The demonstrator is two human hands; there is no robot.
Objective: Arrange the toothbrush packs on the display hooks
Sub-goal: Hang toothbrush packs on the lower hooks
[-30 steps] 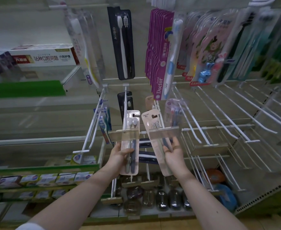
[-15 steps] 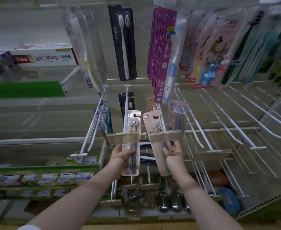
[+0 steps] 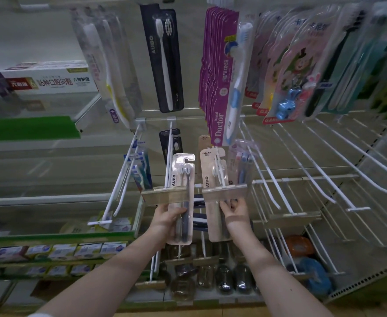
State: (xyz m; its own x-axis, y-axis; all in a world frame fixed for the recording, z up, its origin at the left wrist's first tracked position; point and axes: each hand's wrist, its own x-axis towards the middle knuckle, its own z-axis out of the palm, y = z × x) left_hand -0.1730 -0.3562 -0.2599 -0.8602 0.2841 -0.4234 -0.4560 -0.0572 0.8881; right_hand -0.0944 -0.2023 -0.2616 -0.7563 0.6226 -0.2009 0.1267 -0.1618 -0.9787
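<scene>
I'm curling left hand (image 3: 166, 217) fingers (image 3: 179, 210) round left toothbrush pack (image 3: 180, 179); right hand (image 3: 235, 210) is gripping right toothbrush pack (image 3: 208, 179) at display hook (image 3: 219, 170).

Dim shop shelving (image 3: 57, 236), pale back panel (image 3: 39, 30)

A single wide-angle view from a camera worn on the person's head. It faces forward and slightly down at a shop display rack (image 3: 302, 179), near enough to reach. The left forearm (image 3: 110, 271) and right forearm (image 3: 279, 277) rise from the bottom edge to the centre. There the left hand (image 3: 167, 216) holds a toothbrush pack (image 3: 180, 177) and the right hand (image 3: 234, 209) a second pack (image 3: 207, 170). Hanging packs (image 3: 220, 76) fill the top, close to the lens. Shelves (image 3: 50, 239) sit lower left.
</scene>
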